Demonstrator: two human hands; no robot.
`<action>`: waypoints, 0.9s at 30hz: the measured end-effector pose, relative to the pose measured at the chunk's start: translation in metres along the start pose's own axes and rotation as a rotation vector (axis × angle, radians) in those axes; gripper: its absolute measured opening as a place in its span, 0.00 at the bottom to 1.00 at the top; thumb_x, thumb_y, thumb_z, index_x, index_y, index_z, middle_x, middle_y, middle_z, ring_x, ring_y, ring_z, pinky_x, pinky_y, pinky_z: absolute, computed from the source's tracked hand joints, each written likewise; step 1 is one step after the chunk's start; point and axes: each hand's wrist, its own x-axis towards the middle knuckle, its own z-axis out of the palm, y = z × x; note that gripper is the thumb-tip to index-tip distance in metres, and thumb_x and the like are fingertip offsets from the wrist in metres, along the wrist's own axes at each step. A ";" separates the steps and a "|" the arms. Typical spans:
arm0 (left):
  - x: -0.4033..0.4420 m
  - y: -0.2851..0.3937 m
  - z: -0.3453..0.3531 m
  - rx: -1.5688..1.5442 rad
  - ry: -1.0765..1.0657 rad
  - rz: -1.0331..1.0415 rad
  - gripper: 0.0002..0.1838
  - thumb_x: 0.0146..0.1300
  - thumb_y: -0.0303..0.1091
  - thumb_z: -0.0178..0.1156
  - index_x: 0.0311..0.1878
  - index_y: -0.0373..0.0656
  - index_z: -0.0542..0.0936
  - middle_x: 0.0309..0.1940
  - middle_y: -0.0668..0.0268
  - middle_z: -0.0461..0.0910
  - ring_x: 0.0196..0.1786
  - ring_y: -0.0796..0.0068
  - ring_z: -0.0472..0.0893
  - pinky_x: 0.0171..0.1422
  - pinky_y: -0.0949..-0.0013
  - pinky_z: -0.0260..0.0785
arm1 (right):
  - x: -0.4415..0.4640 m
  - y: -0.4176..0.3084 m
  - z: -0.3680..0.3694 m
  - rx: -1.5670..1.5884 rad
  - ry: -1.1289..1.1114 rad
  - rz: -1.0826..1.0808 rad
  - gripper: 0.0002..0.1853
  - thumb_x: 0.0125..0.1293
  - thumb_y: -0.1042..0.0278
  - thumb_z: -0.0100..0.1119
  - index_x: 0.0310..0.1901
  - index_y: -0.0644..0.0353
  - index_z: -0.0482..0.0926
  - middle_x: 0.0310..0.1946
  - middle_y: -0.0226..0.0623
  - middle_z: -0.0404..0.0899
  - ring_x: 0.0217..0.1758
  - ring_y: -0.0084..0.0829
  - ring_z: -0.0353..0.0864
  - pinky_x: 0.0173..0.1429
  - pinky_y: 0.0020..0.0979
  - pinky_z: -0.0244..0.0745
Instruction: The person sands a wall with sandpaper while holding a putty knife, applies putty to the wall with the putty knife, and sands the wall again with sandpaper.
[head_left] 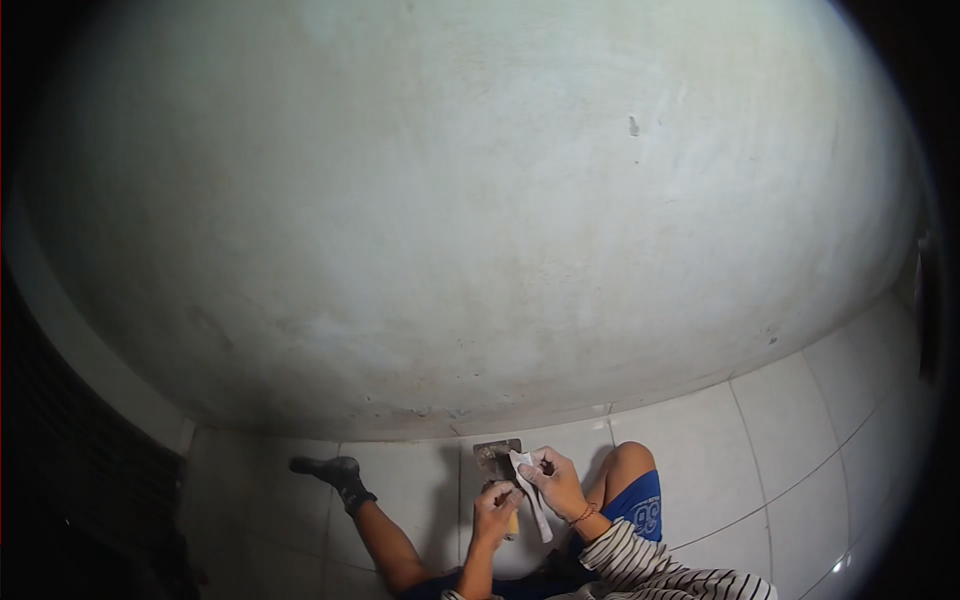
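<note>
Here's your right hand (555, 485), coming in from the lower right out of a striped sleeve (640, 555), wrist angled up and to the left, a thin band (583, 514) around it. Its thumb and fingers close narrowly on a white strip (540, 515), up near the top end. And your left hand (490, 515) rises from the bottom edge, forearm almost upright, fingers curled inward just beside the strip; whether they grip anything, I can't tell.

The strip sits low in the view, in front of your lap, one end up toward the wall (480, 220), the other down toward you, its long axis steep and leaning slightly right at the bottom. Right behind your hands there's a scraper (492, 455), its stained flat blade toward the wall and a yellowish handle toward you.

Your left fingers hide the scraper's middle, so whether it's held or lying on the tiled floor (700, 430) is unclear. Your right fingers cover part of the strip, and your forearms run toward the bottom edge.
</note>
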 end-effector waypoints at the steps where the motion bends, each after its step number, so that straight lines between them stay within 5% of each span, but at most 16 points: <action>1: 0.001 -0.001 -0.001 0.019 -0.014 0.008 0.11 0.56 0.32 0.64 0.39 0.35 0.79 0.31 0.69 0.75 0.34 0.82 0.72 0.39 0.75 0.65 | 0.000 -0.003 -0.001 -0.034 -0.003 -0.024 0.06 0.59 0.72 0.62 0.31 0.62 0.75 0.21 0.20 0.66 0.26 0.14 0.60 0.31 0.19 0.61; 11: 0.004 -0.004 0.003 0.234 -0.090 0.155 0.07 0.56 0.30 0.61 0.29 0.36 0.75 0.24 0.65 0.69 0.30 0.74 0.69 0.37 0.69 0.62 | -0.004 -0.017 -0.003 0.124 -0.057 0.004 0.07 0.61 0.71 0.61 0.38 0.64 0.75 0.25 0.21 0.71 0.29 0.14 0.63 0.35 0.18 0.62; 14: 0.001 -0.004 0.003 0.230 -0.078 0.159 0.07 0.57 0.30 0.59 0.34 0.35 0.78 0.30 0.65 0.75 0.33 0.77 0.72 0.39 0.72 0.65 | -0.002 -0.011 -0.009 0.106 -0.095 0.044 0.08 0.61 0.70 0.61 0.39 0.63 0.75 0.28 0.23 0.72 0.32 0.15 0.65 0.39 0.19 0.64; 17: 0.000 -0.001 0.006 0.142 0.009 0.013 0.11 0.58 0.34 0.60 0.28 0.35 0.75 0.24 0.63 0.69 0.30 0.71 0.69 0.37 0.68 0.62 | -0.002 -0.008 -0.020 0.060 -0.206 0.049 0.11 0.61 0.66 0.62 0.41 0.63 0.75 0.31 0.25 0.74 0.35 0.17 0.68 0.43 0.21 0.66; 21: 0.003 -0.008 0.000 0.112 0.092 -0.010 0.11 0.58 0.35 0.61 0.30 0.34 0.76 0.25 0.62 0.71 0.32 0.71 0.70 0.39 0.70 0.63 | -0.006 -0.016 -0.026 -0.116 -0.424 -0.060 0.18 0.59 0.60 0.65 0.45 0.62 0.75 0.34 0.32 0.76 0.40 0.22 0.72 0.48 0.26 0.69; 27: -0.005 0.003 -0.002 -0.008 0.108 0.053 0.16 0.61 0.40 0.60 0.30 0.33 0.77 0.23 0.69 0.72 0.29 0.82 0.68 0.34 0.74 0.61 | -0.008 0.002 -0.026 -0.166 -0.488 0.172 0.15 0.60 0.67 0.62 0.46 0.64 0.74 0.34 0.32 0.78 0.39 0.21 0.73 0.47 0.25 0.69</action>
